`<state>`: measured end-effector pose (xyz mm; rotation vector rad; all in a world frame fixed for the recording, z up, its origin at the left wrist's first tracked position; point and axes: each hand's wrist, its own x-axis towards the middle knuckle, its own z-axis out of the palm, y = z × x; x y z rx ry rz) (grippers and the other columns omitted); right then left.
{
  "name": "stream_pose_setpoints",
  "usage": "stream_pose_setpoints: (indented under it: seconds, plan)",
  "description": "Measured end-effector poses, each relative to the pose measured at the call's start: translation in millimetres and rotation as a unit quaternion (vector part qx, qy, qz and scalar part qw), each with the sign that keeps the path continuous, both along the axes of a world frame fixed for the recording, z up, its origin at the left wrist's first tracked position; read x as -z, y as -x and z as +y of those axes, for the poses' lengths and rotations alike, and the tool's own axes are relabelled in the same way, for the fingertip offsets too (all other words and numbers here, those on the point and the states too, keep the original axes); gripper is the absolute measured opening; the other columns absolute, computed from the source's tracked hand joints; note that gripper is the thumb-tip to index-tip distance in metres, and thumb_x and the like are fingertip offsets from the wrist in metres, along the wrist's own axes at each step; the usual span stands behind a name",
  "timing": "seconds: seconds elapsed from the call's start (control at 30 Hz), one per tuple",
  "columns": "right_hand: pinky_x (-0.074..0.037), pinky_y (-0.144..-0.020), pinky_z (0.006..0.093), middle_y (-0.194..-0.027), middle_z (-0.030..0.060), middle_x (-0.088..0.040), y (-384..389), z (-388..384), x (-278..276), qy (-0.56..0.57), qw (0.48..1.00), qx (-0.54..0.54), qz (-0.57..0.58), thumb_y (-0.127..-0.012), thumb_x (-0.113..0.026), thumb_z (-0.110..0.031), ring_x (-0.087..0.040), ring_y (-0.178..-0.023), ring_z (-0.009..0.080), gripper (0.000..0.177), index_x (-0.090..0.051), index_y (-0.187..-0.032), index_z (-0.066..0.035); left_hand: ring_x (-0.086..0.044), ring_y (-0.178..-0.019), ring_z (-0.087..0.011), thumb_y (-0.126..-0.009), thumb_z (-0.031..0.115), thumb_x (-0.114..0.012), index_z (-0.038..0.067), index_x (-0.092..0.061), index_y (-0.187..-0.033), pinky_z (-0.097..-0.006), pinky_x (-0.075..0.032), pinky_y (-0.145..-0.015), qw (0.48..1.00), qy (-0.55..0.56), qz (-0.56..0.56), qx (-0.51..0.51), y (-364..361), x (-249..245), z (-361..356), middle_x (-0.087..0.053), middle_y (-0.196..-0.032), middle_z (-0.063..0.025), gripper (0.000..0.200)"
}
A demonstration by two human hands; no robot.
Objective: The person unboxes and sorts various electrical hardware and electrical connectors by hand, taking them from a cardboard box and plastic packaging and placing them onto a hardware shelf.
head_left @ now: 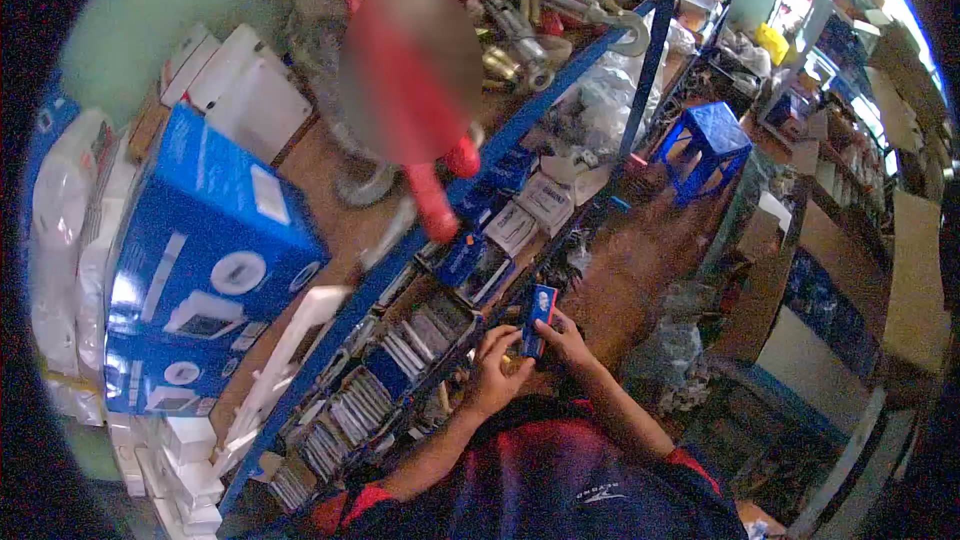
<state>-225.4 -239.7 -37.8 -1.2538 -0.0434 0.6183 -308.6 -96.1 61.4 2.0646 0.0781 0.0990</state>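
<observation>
A small narrow blue box (540, 312) with a red edge and a pale mark near its top is held upright before my chest. My right hand (565, 336) grips it from the right side, thumb across its face. At the box's lower left is my left hand (497, 372), its fingers apart and the fingertips close to the box's side; whether they touch it is unclear. Just beyond the hands are shelf compartments with rows of thin boxes (405, 345) and white cartons (512, 228).
Large blue boxes (215, 225) stand on the shelf at left. Red gloves (430, 195) hang over the blue shelf edge (385, 270), beside metal fittings (515, 40). A blue stool (708, 135) stands on the floor farther off; cardboard boxes (915, 280) are at right.
</observation>
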Motion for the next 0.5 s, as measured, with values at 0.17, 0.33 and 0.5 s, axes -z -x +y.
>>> stream_pose_setpoints:
  seconds: [0.17,0.33,0.5]
  plan:
    - [-0.048,-0.073,0.0256,-0.098,0.0043,-0.061,66.0,30.8,-47.8,-0.154,0.974,-0.019,0.164,-0.089,-0.049,-0.047,-0.059,-0.084,0.0119,0.045,-0.055,-0.109,-0.006,-0.049,-0.11,-0.0307,-0.08,0.021,-0.063,-0.002,-0.053,-0.117,-0.038,-0.037,-0.093,0.967,-0.181,-0.138,0.116,56.4,-70.4,28.6,-0.05,-0.124,-0.013,0.044]
    - [-0.052,-0.076,0.0309,-0.104,0.0085,-0.061,148.1,77.3,-77.9,-0.323,0.876,-0.022,0.358,-0.088,-0.039,-0.057,-0.061,-0.087,0.0183,0.06,-0.05,-0.118,-0.007,-0.05,-0.107,-0.029,-0.078,0.017,-0.064,0.006,-0.059,-0.109,-0.0408,-0.037,-0.094,0.968,-0.16,-0.158,0.107,119.1,-72.4,71.3,-0.054,-0.12,-0.0084,0.034]
    - [-0.05,-0.084,0.0375,-0.117,0.0104,-0.055,205.7,118.0,-50.5,-0.327,0.882,-0.03,0.338,-0.089,-0.04,-0.054,-0.059,-0.099,0.0237,0.061,-0.042,-0.128,-0.007,-0.04,-0.119,-0.0314,-0.07,0.026,-0.072,0.01,-0.059,-0.113,-0.043,-0.034,-0.098,0.981,-0.131,-0.123,0.077,164.6,-91.3,112.4,-0.047,-0.129,-0.0088,0.047]
